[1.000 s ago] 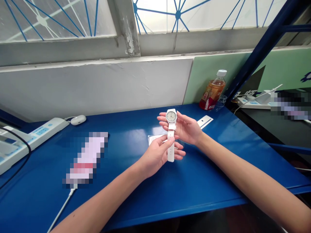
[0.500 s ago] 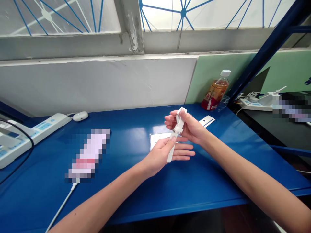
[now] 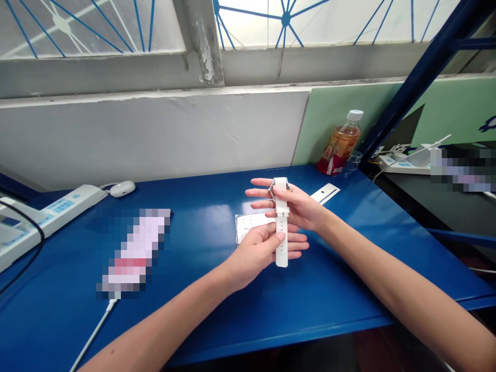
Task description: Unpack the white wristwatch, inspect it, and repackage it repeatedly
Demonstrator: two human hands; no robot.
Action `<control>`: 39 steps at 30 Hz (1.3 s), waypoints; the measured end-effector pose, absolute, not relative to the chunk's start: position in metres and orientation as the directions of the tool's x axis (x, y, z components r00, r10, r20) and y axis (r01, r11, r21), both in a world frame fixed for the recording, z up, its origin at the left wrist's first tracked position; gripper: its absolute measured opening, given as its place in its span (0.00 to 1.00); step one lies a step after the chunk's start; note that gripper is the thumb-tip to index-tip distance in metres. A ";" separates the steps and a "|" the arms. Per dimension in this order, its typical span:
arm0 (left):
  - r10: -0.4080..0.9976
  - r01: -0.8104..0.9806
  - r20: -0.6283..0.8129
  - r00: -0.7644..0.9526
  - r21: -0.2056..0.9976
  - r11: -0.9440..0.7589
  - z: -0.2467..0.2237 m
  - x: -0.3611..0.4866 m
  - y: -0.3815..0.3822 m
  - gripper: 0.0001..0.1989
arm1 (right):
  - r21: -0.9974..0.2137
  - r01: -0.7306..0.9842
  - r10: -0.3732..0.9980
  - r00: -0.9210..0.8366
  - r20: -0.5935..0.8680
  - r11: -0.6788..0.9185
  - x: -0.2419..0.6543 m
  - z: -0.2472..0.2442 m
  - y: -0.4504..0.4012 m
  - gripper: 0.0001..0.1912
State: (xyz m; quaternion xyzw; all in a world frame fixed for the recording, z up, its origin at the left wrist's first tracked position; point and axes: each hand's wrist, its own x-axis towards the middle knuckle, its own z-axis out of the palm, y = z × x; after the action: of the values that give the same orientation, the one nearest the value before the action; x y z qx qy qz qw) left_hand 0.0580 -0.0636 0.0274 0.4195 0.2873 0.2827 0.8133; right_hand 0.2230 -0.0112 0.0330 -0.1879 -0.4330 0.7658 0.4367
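A white watch strap [image 3: 282,227] with a buckle and a row of holes hangs upright between my two hands above the desk. My left hand [image 3: 258,250] pinches its lower part between thumb and palm side, the other fingers stretched out behind it. Higher up, my right hand [image 3: 296,202] holds the buckle end under its thumb, with its fingers spread to the left. Behind my hands, a white packet or paper [image 3: 248,223] lies on the blue desk [image 3: 201,248], partly covered by them. Beyond my right wrist lies a white card [image 3: 326,193] with a dark line.
A blurred phone [image 3: 135,248] with a white cable lies left. Along the far left runs a power strip [image 3: 73,204], with a white rounded case [image 3: 122,188] beside it. A bottle [image 3: 339,147] stands at the back right, near a blue metal post [image 3: 411,82].
The strap has turned from slanted to nearly vertical and shows its holes. My right hand's fingers have spread out to the left. The whole view has shifted slightly.
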 end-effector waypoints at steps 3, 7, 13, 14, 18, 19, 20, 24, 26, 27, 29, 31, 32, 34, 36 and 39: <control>0.697 -0.238 -0.200 0.689 0.845 0.479 0.025 0.057 -0.062 0.19 | -0.814 -0.534 0.847 -0.522 0.105 -0.228 0.222 0.035 -0.013 0.21; 0.694 -0.251 -0.167 0.700 0.852 0.459 0.020 0.057 -0.060 0.21 | -0.805 -0.540 0.848 -0.522 0.090 -0.247 0.221 0.033 -0.013 0.21; 0.683 -0.250 -0.197 0.703 0.831 0.497 0.020 0.058 -0.061 0.21 | -0.821 -0.494 0.833 -0.552 0.041 -0.287 0.223 0.032 -0.011 0.21; 0.683 -0.249 -0.205 0.701 0.827 0.504 0.021 0.058 -0.061 0.20 | -0.820 -0.493 0.833 -0.552 0.036 -0.291 0.223 0.032 -0.011 0.20; 0.685 -0.257 -0.228 0.692 0.808 0.530 0.024 0.058 -0.061 0.16 | -0.790 -0.513 0.829 -0.559 0.011 -0.336 0.224 0.035 -0.012 0.26; 0.684 -0.263 -0.233 0.691 0.800 0.539 0.024 0.058 -0.061 0.15 | -0.782 -0.516 0.824 -0.567 0.008 -0.348 0.224 0.036 -0.012 0.29; 0.683 -0.268 -0.241 0.690 0.791 0.550 0.025 0.058 -0.061 0.14 | -0.780 -0.513 0.817 -0.577 0.004 -0.359 0.224 0.036 -0.012 0.32; 0.678 -0.274 -0.277 0.681 0.762 0.587 0.027 0.058 -0.060 0.11 | -0.801 -0.475 0.803 -0.596 -0.014 -0.366 0.225 0.038 -0.014 0.34; 0.674 -0.270 -0.287 0.681 0.757 0.595 0.027 0.057 -0.059 0.11 | -0.808 -0.466 0.800 -0.600 -0.012 -0.362 0.226 0.038 -0.014 0.35; 0.671 -0.269 -0.288 0.683 0.755 0.598 0.027 0.057 -0.059 0.11 | -0.807 -0.466 0.797 -0.604 -0.009 -0.362 0.227 0.038 -0.014 0.35; 0.667 -0.272 -0.289 0.687 0.749 0.605 0.026 0.057 -0.059 0.10 | -0.802 -0.471 0.791 -0.611 -0.005 -0.369 0.227 0.039 -0.014 0.36; 0.667 -0.281 -0.285 0.689 0.743 0.608 0.026 0.058 -0.059 0.10 | -0.790 -0.486 0.788 -0.615 0.006 -0.374 0.228 0.039 -0.014 0.34; 0.669 -0.287 -0.281 0.688 0.741 0.606 0.025 0.058 -0.059 0.10 | -0.783 -0.499 0.789 -0.614 0.016 -0.372 0.227 0.039 -0.014 0.33; 0.677 -0.304 -0.269 0.685 0.739 0.601 0.025 0.058 -0.059 0.09 | -0.771 -0.525 0.801 -0.598 0.032 -0.361 0.227 0.039 -0.014 0.31; 0.683 -0.317 -0.267 0.680 0.733 0.601 0.026 0.058 -0.058 0.08 | -0.766 -0.544 0.826 -0.562 0.030 -0.343 0.226 0.038 -0.013 0.30; 0.696 -0.333 -0.275 0.663 0.724 0.604 0.029 0.055 -0.056 0.10 | -0.756 -0.582 0.887 -0.462 0.002 -0.301 0.227 0.035 -0.010 0.26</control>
State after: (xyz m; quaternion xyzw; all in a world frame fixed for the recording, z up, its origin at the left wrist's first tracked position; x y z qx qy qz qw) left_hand 0.0550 -0.0562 0.0286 0.3267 0.2775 0.3023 0.8514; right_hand 0.2265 -0.0096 0.0345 -0.2146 -0.3555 0.7774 0.4724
